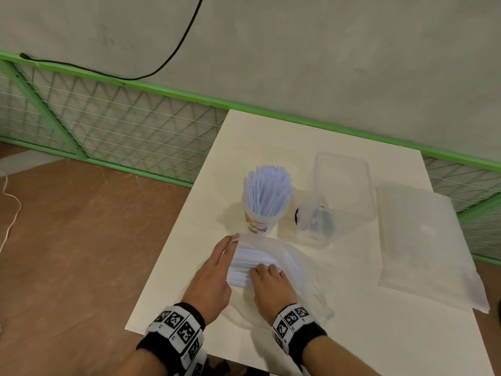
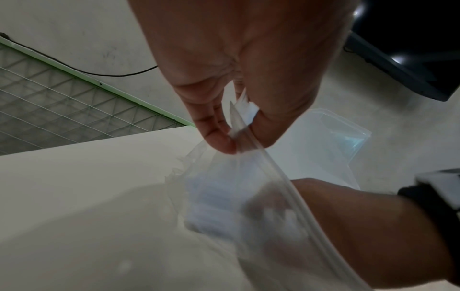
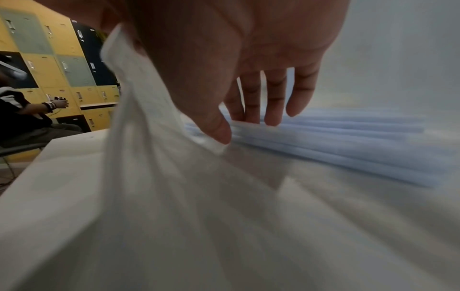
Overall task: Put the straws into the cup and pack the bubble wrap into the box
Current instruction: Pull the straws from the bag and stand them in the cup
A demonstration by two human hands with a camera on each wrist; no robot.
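Observation:
A printed cup (image 1: 259, 222) stands mid-table, packed with pale blue straws (image 1: 267, 191). Near the front edge lies a clear zip bag (image 1: 292, 256) holding more straws (image 1: 249, 264). My left hand (image 1: 233, 240) pinches the bag's zip edge (image 2: 246, 135) between thumb and fingers and lifts it. My right hand (image 1: 264, 268) reaches inside the bag, its fingertips (image 3: 271, 118) resting on top of the straws (image 3: 348, 141) and the thumb by their near side. A clear plastic box (image 1: 344, 185) stands right of the cup. Folded bubble wrap (image 1: 423, 245) lies at the table's right edge.
The white table (image 1: 271, 137) ends just left of my left hand, with brown floor (image 1: 81, 240) beyond. A green mesh fence (image 1: 122, 126) and grey wall run behind it. A dark round object (image 1: 296, 214) sits between cup and box. A seated person (image 3: 22, 110) is off to the side.

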